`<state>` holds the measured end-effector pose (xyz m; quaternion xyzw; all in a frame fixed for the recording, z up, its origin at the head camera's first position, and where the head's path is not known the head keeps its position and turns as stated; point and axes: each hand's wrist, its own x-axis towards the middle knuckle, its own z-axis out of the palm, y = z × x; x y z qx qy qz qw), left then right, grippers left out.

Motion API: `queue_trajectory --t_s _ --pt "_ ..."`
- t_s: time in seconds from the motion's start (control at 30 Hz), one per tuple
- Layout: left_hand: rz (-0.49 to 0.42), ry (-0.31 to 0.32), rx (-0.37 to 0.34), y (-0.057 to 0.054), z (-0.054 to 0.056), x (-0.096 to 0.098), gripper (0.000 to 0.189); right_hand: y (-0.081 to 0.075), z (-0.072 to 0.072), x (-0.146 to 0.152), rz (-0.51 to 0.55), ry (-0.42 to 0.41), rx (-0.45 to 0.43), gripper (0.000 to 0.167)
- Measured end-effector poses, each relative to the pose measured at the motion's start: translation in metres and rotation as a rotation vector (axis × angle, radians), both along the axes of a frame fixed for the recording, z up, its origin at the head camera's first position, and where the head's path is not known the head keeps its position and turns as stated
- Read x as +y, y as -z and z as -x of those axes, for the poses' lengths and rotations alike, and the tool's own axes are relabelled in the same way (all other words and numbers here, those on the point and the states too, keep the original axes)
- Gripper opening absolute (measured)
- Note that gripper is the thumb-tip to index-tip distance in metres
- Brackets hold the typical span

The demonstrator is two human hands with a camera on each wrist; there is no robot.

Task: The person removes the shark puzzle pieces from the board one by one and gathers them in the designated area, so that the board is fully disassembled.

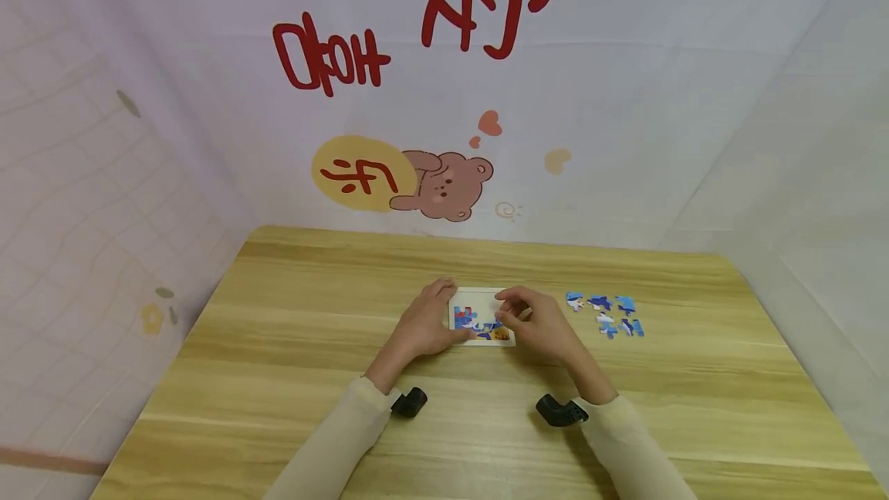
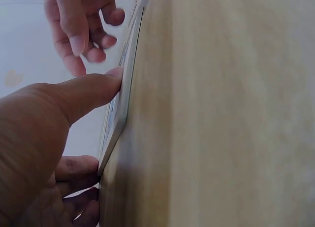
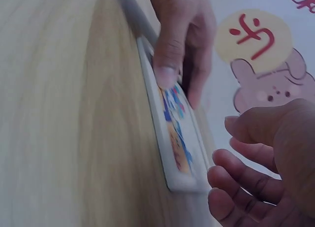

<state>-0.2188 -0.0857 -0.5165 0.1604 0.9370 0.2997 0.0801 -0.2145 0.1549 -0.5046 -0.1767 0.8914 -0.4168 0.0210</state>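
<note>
A white cloth wall (image 1: pixel 625 99) bears large red brush-style Chinese characters, each turned a quarter clockwise: 安 (image 1: pixel 468 2) at the head view's top edge, 喜 (image 1: pixel 323 60) lower and left, and 乐 (image 1: pixel 375 168) inside a flat yellow oval (image 1: pixel 329 195). The right wrist view shows 乐 too, near cropped red strokes (image 3: pixel 306 0) too incomplete to read.

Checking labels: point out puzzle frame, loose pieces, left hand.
Puzzle frame (image 1: pixel 485 305), head view: bare backing.
Loose pieces (image 1: pixel 607 326), head view: lower-left piece of the group.
Left hand (image 1: pixel 425 324), head view: back of the hand.
</note>
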Motion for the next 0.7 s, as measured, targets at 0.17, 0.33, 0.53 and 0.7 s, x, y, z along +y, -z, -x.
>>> queue_trajectory --t_s 0.17,0.33,0.53,0.7 --pt "-0.01 0.002 0.009 -0.001 -0.001 -0.001 0.092 0.002 0.008 -0.017 -0.007 -0.034 -0.012 0.024" --pt "-0.022 -0.002 0.013 0.0 -0.003 -0.004 0.09 0.012 0.015 -0.032 -0.041 -0.057 0.0 0.022" --pt "-0.021 0.007 0.02 0.0 -0.004 -0.006 0.09 0.02 0.015 -0.039 -0.085 -0.036 0.037 0.02" --pt "-0.014 0.012 0.017 0.0 -0.001 -0.002 0.09 0.02 0.013 -0.036 -0.064 -0.001 0.045 0.02"
